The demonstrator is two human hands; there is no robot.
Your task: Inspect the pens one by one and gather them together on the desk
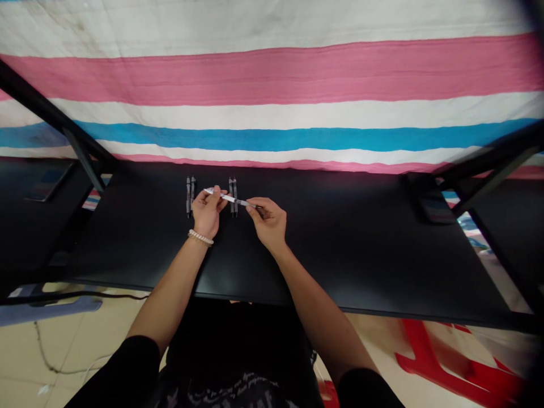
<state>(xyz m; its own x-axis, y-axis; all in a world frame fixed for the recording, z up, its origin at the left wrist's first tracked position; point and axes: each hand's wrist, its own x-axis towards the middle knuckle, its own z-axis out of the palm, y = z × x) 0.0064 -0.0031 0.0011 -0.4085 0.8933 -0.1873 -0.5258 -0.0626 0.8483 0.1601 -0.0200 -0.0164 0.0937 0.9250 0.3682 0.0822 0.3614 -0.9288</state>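
Both my hands hold one pen (229, 198) level above the black table (361, 249). My left hand (207, 212), with a bead bracelet at the wrist, pinches the pen's pale left end. My right hand (268, 221) pinches its darker right end. Behind the hands two pairs of dark pens lie upright on the table: one pair (190, 194) at the left, the other pair (233, 190) just behind the held pen.
A cloth with pink, white and blue stripes (272, 113) hangs behind the table. Black frame bars (55, 116) slant at both sides. A phone-like dark slab (45, 184) lies far left. A red plastic stool (450, 362) stands on the floor at the lower right.
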